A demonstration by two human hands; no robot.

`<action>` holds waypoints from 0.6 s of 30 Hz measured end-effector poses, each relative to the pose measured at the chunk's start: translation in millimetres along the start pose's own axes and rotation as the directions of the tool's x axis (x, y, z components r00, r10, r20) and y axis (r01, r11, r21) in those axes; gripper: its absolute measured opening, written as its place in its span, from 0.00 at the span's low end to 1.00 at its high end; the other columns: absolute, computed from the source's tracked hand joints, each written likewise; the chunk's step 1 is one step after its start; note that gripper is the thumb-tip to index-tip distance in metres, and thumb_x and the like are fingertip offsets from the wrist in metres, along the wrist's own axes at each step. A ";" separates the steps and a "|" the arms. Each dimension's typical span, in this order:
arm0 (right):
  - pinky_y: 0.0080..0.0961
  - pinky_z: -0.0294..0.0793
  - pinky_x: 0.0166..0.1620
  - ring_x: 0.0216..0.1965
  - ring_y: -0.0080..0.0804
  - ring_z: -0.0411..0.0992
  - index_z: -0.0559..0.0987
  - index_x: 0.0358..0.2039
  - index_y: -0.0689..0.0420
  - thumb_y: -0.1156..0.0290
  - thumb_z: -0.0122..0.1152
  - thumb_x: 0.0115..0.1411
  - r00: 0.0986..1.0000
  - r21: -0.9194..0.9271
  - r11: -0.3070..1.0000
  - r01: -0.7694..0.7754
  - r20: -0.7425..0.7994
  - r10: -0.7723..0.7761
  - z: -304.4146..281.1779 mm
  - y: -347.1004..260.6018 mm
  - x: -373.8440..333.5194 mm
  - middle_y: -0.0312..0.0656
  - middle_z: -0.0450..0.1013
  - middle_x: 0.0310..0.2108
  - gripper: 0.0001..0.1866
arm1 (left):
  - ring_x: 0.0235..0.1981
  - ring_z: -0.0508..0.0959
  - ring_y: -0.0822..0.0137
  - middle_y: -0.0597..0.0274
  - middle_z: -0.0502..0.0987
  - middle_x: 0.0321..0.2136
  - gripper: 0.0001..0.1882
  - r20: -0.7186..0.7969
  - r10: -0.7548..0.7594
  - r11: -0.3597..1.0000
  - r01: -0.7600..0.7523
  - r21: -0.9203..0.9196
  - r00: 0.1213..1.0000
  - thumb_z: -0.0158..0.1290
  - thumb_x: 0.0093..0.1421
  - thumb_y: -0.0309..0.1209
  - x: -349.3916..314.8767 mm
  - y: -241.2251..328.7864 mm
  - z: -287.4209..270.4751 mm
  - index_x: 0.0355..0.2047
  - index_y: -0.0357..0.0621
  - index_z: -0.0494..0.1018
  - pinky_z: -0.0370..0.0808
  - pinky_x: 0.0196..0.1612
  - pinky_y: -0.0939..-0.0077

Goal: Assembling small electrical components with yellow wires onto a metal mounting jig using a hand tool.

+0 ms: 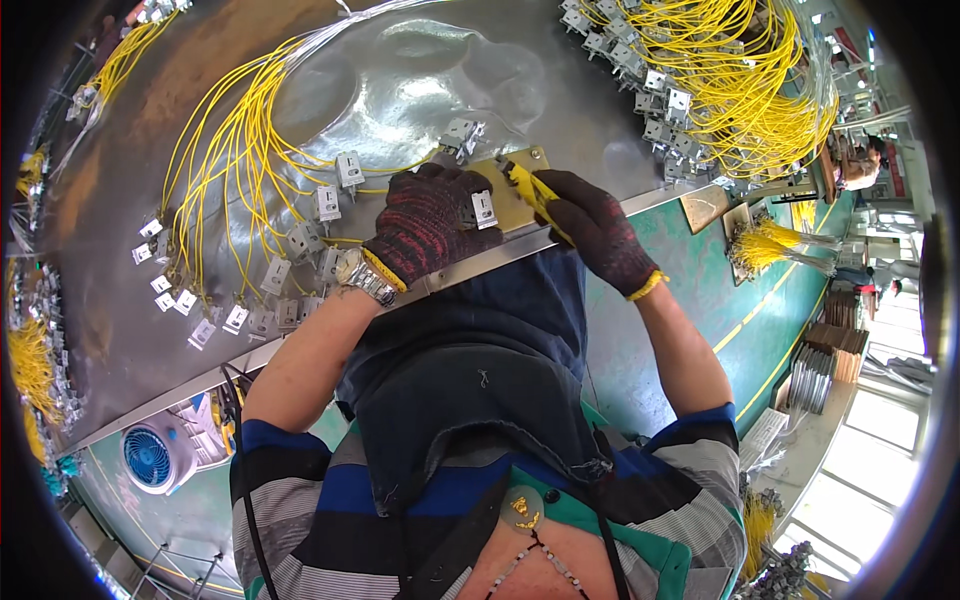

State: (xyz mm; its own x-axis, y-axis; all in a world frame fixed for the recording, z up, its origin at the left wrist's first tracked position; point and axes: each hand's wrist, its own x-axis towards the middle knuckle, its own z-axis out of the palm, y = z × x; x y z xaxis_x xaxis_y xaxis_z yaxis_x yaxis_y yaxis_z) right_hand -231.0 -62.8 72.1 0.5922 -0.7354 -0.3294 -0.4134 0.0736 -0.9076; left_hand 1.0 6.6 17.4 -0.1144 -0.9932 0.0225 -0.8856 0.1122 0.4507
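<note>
At mid-frame the left hand [432,225] pinches a bracket [484,210], the right hand [598,228] grips a yellow tool [533,190]; I'd steady the bracket against the plate [509,206] first

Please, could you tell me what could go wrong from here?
The yellow tool in the right hand is close to the left hand, which holds a bracket; a slip could hurt that hand. The watch sits beside loose wires, so it might snag one. Several brackets lie near the bench edge and could be knocked off.
</note>
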 end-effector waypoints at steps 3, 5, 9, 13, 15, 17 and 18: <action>0.32 0.77 0.47 0.43 0.30 0.77 0.74 0.59 0.63 0.69 0.63 0.65 0.990 -0.245 0.959 0.143 0.021 -0.142 -9.6 -10.2 -11.9 0.41 0.80 0.42 0.24 | 0.52 0.77 0.54 0.58 0.81 0.46 0.32 -0.020 0.022 0.999 -0.021 0.033 1.000 0.64 0.49 0.60 5.0 -2.3 9.6 0.48 0.56 0.78 0.71 0.55 0.57; 0.33 0.78 0.46 0.42 0.37 0.79 0.79 0.54 0.62 0.72 0.68 0.60 0.946 -0.367 0.877 0.309 0.022 -0.324 -6.9 -5.7 -15.6 0.46 0.80 0.43 0.21 | 0.49 0.79 0.57 0.63 0.81 0.42 0.31 -0.020 0.026 0.999 -0.025 0.037 0.999 0.64 0.48 0.61 5.3 -0.6 5.0 0.46 0.58 0.78 0.72 0.51 0.56; 0.34 0.78 0.47 0.43 0.46 0.79 0.82 0.48 0.61 0.75 0.71 0.55 0.918 -0.567 0.752 0.336 0.019 -0.396 12.0 -28.9 -25.6 0.51 0.79 0.44 0.18 | 0.47 0.79 0.53 0.60 0.81 0.40 0.28 -0.069 0.044 0.997 -0.048 -0.056 0.997 0.66 0.47 0.56 4.5 -4.6 10.8 0.44 0.57 0.77 0.72 0.51 0.56; 0.36 0.79 0.46 0.43 0.49 0.80 0.83 0.47 0.60 0.75 0.71 0.54 0.914 -0.649 0.703 0.292 -0.028 -0.406 21.6 -36.9 -30.2 0.51 0.79 0.44 0.19 | 0.48 0.80 0.57 0.62 0.82 0.40 0.31 -0.089 0.066 0.998 -0.064 0.023 0.994 0.64 0.47 0.62 3.8 -7.9 13.7 0.44 0.57 0.78 0.73 0.49 0.59; 0.37 0.79 0.45 0.42 0.50 0.80 0.83 0.47 0.57 0.74 0.70 0.54 0.906 -0.665 0.689 0.288 -0.043 -0.421 24.1 -35.8 -28.5 0.50 0.79 0.44 0.18 | 0.49 0.79 0.56 0.60 0.81 0.42 0.32 -0.099 0.060 0.998 -0.056 0.039 0.993 0.64 0.47 0.62 2.8 -6.2 13.6 0.45 0.56 0.78 0.73 0.50 0.59; 0.40 0.79 0.43 0.41 0.50 0.79 0.82 0.48 0.53 0.72 0.68 0.55 0.887 -0.672 0.673 0.310 -0.050 -0.458 28.1 -32.1 -24.2 0.48 0.78 0.45 0.18 | 0.50 0.79 0.56 0.58 0.81 0.43 0.33 -0.016 0.028 1.000 -0.028 -0.009 0.999 0.64 0.48 0.62 6.6 -6.4 8.4 0.46 0.55 0.78 0.73 0.51 0.59; 0.40 0.79 0.43 0.41 0.51 0.79 0.83 0.48 0.53 0.72 0.68 0.55 0.881 -0.676 0.671 0.305 -0.067 -0.468 31.0 -30.9 -23.5 0.48 0.78 0.45 0.18 | 0.50 0.79 0.55 0.58 0.81 0.44 0.33 0.025 0.014 0.999 -0.013 -0.032 1.000 0.64 0.48 0.62 8.8 -6.5 6.9 0.46 0.54 0.78 0.73 0.52 0.59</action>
State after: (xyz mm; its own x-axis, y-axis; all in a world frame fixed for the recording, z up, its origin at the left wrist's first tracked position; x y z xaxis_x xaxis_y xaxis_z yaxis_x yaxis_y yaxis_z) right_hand -210.7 -26.9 99.7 0.6690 -0.7276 0.1521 -0.5640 -0.6302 -0.5336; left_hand 2.7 -2.6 8.5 -0.1383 -0.9904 0.0064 -0.8692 0.1245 0.4785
